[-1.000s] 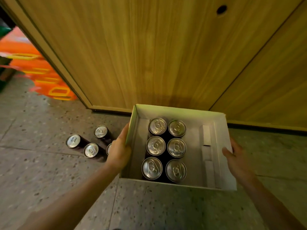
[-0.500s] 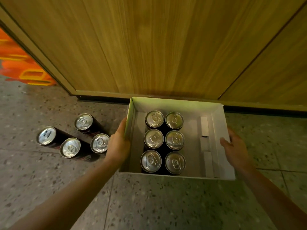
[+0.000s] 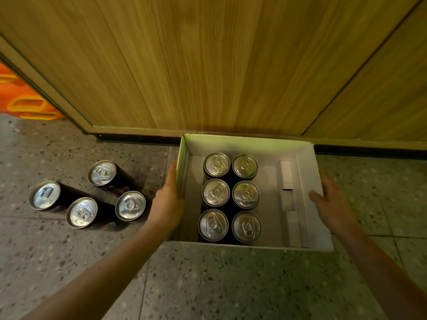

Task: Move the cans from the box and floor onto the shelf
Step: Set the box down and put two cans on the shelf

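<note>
**Cans all waiting, box in both hands**

While six cans (image 3: pixel 230 197) stand upright in two rows inside the white box (image 3: pixel 308 181), four more cans (image 3: pixel 89 196) stand on the speckled floor (image 3: pixel 208 285) just left of it. No shelf shows in view (only a wooden panel (image 3: pixel 208 65) behind the box), so none of the ten appears moved yet; the whole job seems left. The left hand (image 3: pixel 167 204) clasps the box's left wall, and the right hand (image 3: pixel 332 203) grips its right wall, thumb over the rim.
</note>
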